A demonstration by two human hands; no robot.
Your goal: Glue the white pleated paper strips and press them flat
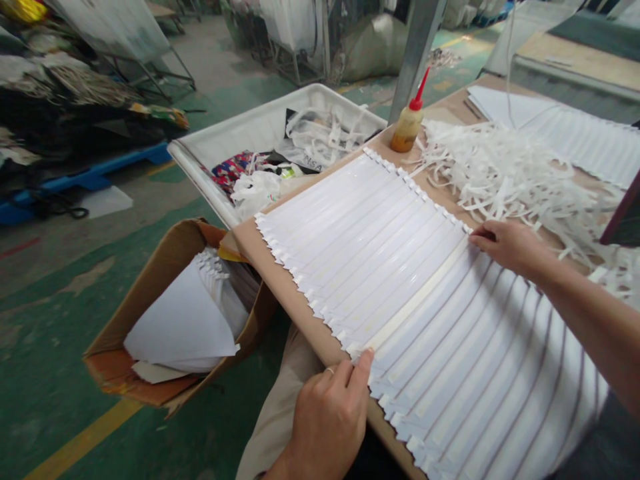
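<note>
Many white paper sheets (345, 243) lie overlapped in a staggered row, so only a narrow band of each shows, with small tabs along both ends. A cream strip (417, 300) runs across the row between my hands. My right hand (505, 247) pinches at its far end, thumb and index finger together. At the near end, my left hand (333, 413) is closed, its index finger pressed on the strip's end and its other fingers curled. Sheets to the left of the strip look glossy; those to the right show darker lines between bands.
A tangled pile of narrow white strips (505, 173) and a red-tipped glue bottle (407, 127) stand beyond the sheets on the brown tabletop (320, 340). Left of the table are a cardboard box (115, 320) holding white sheets and a white bin (200, 173) with plastic scraps.
</note>
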